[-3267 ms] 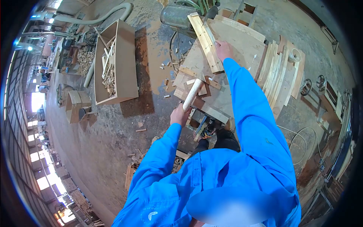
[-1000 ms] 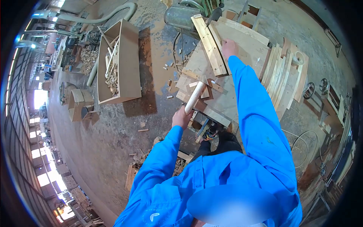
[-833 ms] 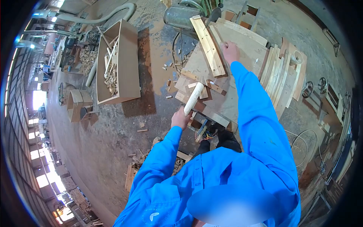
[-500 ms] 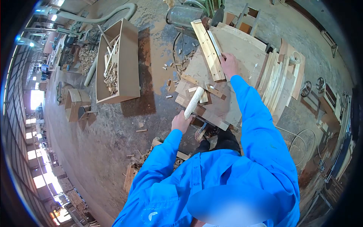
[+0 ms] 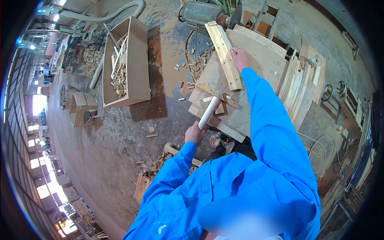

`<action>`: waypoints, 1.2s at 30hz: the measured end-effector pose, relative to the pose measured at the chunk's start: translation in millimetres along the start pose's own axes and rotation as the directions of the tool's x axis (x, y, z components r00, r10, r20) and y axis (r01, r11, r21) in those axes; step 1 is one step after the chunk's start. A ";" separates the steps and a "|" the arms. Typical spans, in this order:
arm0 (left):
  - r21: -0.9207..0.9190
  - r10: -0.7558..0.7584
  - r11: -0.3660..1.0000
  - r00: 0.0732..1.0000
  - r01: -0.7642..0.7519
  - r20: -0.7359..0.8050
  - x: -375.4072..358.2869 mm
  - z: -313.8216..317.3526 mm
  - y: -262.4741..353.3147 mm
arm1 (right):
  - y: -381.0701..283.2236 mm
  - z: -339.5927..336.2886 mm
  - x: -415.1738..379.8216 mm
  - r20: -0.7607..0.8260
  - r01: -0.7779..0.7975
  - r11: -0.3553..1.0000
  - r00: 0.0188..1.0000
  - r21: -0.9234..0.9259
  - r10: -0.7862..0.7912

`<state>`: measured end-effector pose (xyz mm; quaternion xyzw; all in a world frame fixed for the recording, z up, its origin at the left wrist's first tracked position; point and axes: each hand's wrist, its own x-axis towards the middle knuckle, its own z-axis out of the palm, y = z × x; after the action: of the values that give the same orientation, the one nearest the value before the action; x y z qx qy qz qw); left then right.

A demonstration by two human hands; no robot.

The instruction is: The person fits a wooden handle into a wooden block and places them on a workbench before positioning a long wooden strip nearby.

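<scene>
My left hand [image 5: 195, 133] is closed round the lower end of a pale, rounded wooden piece [image 5: 209, 111], whose upper end lies over small wood offcuts [image 5: 221, 105] at the near left of the workbench [image 5: 262, 60]. Farther out, my right hand [image 5: 241, 59] is closed on a narrow pale strip [image 5: 225, 39] at the right side of a long wooden board [image 5: 224, 56] with dark holes. The board lies lengthwise on the bench, pointing away from me.
A large open box [image 5: 138, 64] with wood scraps stands at the left. Long wooden strips [image 5: 296, 88] lie at the bench's right side. A machine [image 5: 202, 14] is beyond the bench. Offcuts [image 5: 160, 166] are piled on the floor near my left arm.
The rounded piece has swung more lengthwise and lower with my left hand. My right hand has moved slightly up along the strip. The whole view has shifted a little.
</scene>
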<state>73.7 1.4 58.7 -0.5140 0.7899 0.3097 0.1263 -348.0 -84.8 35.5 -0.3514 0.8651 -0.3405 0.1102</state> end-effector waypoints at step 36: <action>-0.010 0.088 0.996 0.990 -0.090 -0.112 38.6 -3.4 51.5 | 44.7 -31.3 56.3 -0.096 -0.105 0.987 0.988 0.117 0.117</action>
<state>11.3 -14.7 59.9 -0.4958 0.8155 0.2918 0.0640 -426.4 -83.9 31.7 -0.2778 0.8674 -0.3995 0.1038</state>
